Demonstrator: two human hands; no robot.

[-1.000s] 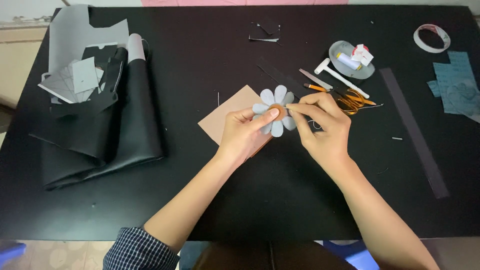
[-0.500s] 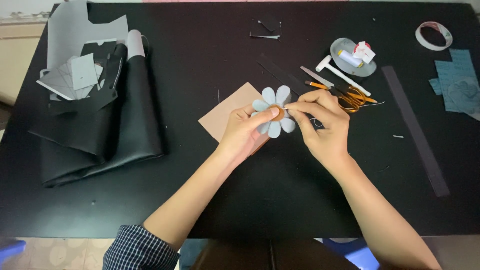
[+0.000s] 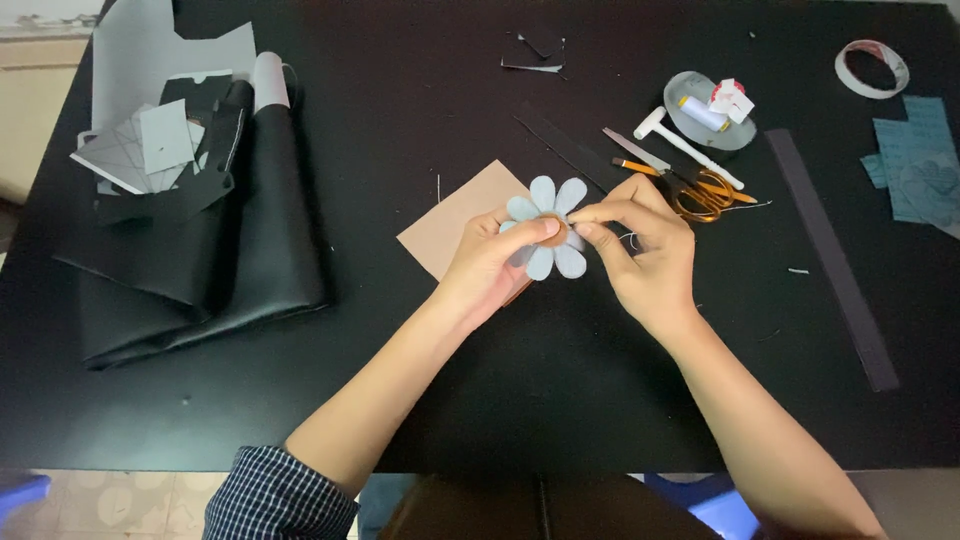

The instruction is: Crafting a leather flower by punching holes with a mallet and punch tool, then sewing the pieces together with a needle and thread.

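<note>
Pinching pale-blue flower [image 3: 545, 225] | left hand [image 3: 490, 265], right hand [image 3: 640, 250] | tan card [image 3: 455, 225] beneath

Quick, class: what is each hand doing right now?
Left hand: closed on the pale blue flower, thumb on its brown centre.
Right hand: fingertips pinched at the flower's edge.

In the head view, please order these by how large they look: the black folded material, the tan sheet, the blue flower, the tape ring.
1. Black folded material, by far the largest.
2. Tan sheet, though the left hand covers part of it.
3. Blue flower, partly hidden by fingers.
4. Tape ring; close to the flower, so this last ranking is unsure.
</note>
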